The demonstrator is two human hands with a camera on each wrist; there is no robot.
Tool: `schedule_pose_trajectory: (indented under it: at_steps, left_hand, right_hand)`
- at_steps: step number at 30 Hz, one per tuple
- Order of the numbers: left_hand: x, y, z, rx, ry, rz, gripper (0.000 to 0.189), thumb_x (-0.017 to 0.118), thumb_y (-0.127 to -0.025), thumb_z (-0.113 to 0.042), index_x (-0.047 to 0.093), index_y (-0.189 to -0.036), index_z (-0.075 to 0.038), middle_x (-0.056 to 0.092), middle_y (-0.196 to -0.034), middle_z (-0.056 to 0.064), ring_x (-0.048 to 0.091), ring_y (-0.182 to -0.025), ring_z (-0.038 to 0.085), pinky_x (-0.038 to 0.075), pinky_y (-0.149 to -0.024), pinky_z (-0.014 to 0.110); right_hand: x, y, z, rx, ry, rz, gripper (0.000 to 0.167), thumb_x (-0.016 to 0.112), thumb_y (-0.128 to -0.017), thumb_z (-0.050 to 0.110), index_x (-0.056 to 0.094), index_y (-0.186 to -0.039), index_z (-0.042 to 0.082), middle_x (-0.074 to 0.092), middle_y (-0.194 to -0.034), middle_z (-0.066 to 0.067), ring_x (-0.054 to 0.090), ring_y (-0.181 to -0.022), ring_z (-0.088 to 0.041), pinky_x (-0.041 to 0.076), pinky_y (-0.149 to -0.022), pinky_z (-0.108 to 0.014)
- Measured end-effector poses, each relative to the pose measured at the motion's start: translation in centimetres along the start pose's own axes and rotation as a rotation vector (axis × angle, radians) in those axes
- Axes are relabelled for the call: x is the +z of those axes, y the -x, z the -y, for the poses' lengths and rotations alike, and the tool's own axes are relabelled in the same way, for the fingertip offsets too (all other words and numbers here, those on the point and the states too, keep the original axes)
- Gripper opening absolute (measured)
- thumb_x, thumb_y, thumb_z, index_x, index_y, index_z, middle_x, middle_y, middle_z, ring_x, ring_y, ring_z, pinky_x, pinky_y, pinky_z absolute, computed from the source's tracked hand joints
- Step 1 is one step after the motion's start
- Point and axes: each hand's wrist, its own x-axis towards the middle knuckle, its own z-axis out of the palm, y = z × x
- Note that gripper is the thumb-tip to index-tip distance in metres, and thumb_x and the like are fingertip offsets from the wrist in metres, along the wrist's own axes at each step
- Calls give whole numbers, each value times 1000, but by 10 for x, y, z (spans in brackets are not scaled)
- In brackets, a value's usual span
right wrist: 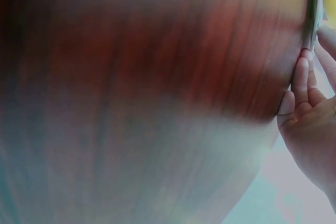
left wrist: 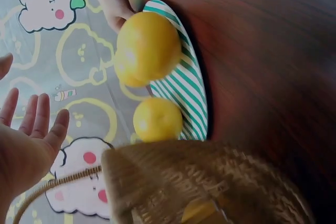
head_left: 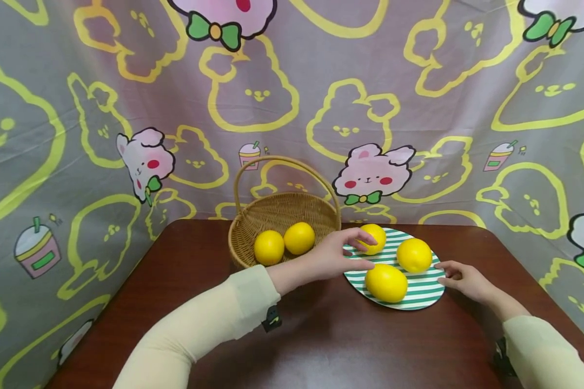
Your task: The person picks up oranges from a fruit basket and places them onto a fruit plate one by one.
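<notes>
Dark wood tabletop (head_left: 316,351) lies nearest; beside the closest of three yellow fruits (head_left: 386,283), my empty left hand (head_left: 339,255) spreads its fingers apart, seemingly to span it. My right hand (head_left: 469,282) pinches the striped plate (head_left: 424,299) beneath them at its right rim, probably for steadiness; far left, the wicker basket (head_left: 292,206) cradles two more.

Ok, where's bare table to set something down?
Widest: the front of the table, between the left sleeve and right sleeve, nearer than the striped board. Another patch: between the basket, left sleeve and table's left edge. Crowded: the board, with three yellow fruits, left hand close by and right hand at its edge; the basket holds two more.
</notes>
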Motion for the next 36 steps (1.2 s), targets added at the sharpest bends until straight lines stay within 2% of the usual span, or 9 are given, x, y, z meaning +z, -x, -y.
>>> schedule_pose_trajectory:
  at_steps: [5,8,12,14,19,27,32,36]
  left_hand:
    - [-22,20,0,-9,19,5,37,77,-85,-18,62,-119,-15,61,-114,-9,58,-103,8,48,-89,30]
    - [-36,29,1,-3,11,-13,37,76,-85,-17,62,-119,-12,62,-115,-3,58,-105,12,49,-90,30]
    - [-56,40,6,16,-10,-38,37,76,-86,-15,62,-119,-9,62,-118,5,60,-108,21,49,-92,36]
    - [-65,44,9,17,-24,-47,37,76,-86,-15,62,-119,-9,62,-119,5,60,-109,24,48,-93,41]
    - [-88,48,20,-1,-66,-58,38,77,-85,-15,62,-118,-8,61,-119,1,60,-108,25,45,-96,48]
    - [-126,48,42,-82,-129,-14,45,78,-84,-19,60,-124,-11,57,-128,5,55,-112,20,41,-99,52]
    - [-141,46,61,-145,-201,-3,50,80,-82,-20,59,-126,-14,55,-128,5,51,-115,23,43,-97,49]
    - [-149,46,77,-202,-244,11,54,80,-82,-22,57,-130,-14,52,-134,9,46,-124,32,40,-99,52]
  right_hand:
    - [-3,1,3,-17,0,-13,40,67,-92,14,56,-123,-9,50,-89,-8,47,-79,-23,41,-62,-27]
    - [-4,2,4,-16,4,-16,40,67,-92,14,55,-123,-10,50,-89,-8,47,-79,-23,41,-62,-27]
    - [-5,3,3,-9,9,-12,40,67,-93,14,55,-123,-10,51,-89,-8,48,-79,-23,42,-62,-27]
    - [-4,3,2,-6,11,-11,40,67,-92,14,55,-123,-10,51,-89,-8,48,-79,-23,42,-62,-27]
    - [-3,4,0,2,9,-11,41,67,-92,14,55,-123,-9,51,-89,-8,49,-79,-23,43,-63,-27]
    - [-3,2,0,6,2,-5,39,66,-93,13,55,-123,-9,50,-90,-8,48,-80,-23,42,-63,-27]
    - [-3,0,0,-4,7,-11,38,67,-92,13,56,-122,-9,50,-90,-8,48,-80,-24,43,-63,-27]
    - [-1,-2,-1,-10,12,-11,38,67,-92,12,57,-122,-8,50,-89,-7,48,-80,-23,42,-63,-27]
